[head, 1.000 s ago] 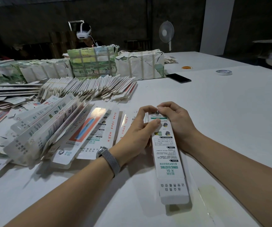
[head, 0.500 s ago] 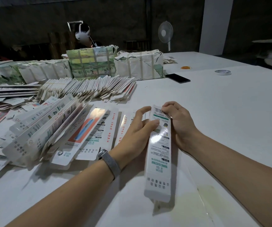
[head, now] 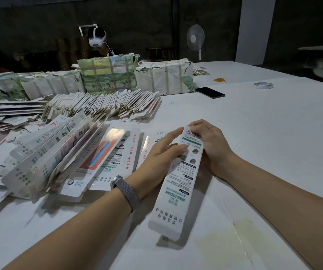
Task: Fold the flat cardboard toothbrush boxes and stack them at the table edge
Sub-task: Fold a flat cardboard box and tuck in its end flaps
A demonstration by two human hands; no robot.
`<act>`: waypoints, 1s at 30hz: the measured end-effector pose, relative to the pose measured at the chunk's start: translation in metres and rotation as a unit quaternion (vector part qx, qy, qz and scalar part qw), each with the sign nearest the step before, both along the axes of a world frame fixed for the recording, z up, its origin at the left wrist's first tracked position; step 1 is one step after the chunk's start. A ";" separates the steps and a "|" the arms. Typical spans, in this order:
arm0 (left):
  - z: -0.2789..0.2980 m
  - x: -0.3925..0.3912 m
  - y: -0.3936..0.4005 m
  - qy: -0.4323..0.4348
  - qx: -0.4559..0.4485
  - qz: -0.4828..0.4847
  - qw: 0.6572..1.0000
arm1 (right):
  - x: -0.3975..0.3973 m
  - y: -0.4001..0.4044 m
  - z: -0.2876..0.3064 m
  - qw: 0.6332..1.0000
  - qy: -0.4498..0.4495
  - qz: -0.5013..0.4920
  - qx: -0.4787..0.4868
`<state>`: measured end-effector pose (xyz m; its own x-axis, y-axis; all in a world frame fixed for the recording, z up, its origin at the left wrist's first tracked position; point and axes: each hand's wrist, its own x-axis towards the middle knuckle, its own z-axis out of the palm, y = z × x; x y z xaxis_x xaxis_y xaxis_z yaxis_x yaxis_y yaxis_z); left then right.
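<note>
1. Cardboard toothbrush box (head: 178,184), long and white, lay at a slant in the centre of the frame, its far end lifted between both hands and its near end low toward the white table (head: 273,143).
2. The right hand (head: 213,147) gripped the far end, fingers curled over the barcode corner and the palm along the box's right edge.
3. The left hand (head: 162,154) lay against the box's left side with fingers nearly straight, the fingertips pressing the printed face rather than wrapping it.
4. Risk, as I judged it: with only straight fingers on the left, a hard squeeze from the right could buckle the panel off its crease instead of popping it into a sleeve.
5. A second risk: the unsupported near end could swing and catch the table, twisting the box or bending its end flap.
6. Whether the box was already opened into a tube or was flat could not be told from this view.
7. A leaning row of boxes (head: 45,158) stood at the left of the frame, with flat blanks (head: 115,152) lying just left of the left hand; a careless elbow could topple that row.
8. Wrapped bundles (head: 108,75) sat in the upper left, their contents hidden by the paper; a fanned stack of blanks (head: 106,106) lay in front of them.
</note>
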<state>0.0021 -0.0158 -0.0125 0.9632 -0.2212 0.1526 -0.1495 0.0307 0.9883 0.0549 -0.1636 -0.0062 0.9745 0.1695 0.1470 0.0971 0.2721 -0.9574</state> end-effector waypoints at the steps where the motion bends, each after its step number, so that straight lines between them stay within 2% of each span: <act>1: 0.000 0.000 0.000 0.000 0.003 -0.002 1.000 | 0.000 0.000 0.001 1.000 -0.005 -0.005 -0.005; 13: 0.003 -0.002 0.001 0.002 0.008 0.006 1.000 | 0.000 0.001 0.001 0.999 -0.015 -0.039 0.004; 22: 0.001 -0.002 0.000 -0.006 -0.003 -0.003 1.000 | -0.004 0.000 0.001 0.999 -0.041 -0.006 -0.001; 30: -0.002 0.004 0.000 -0.025 -0.013 -0.002 1.000 | -0.008 0.003 -0.002 0.994 -0.082 0.035 -0.067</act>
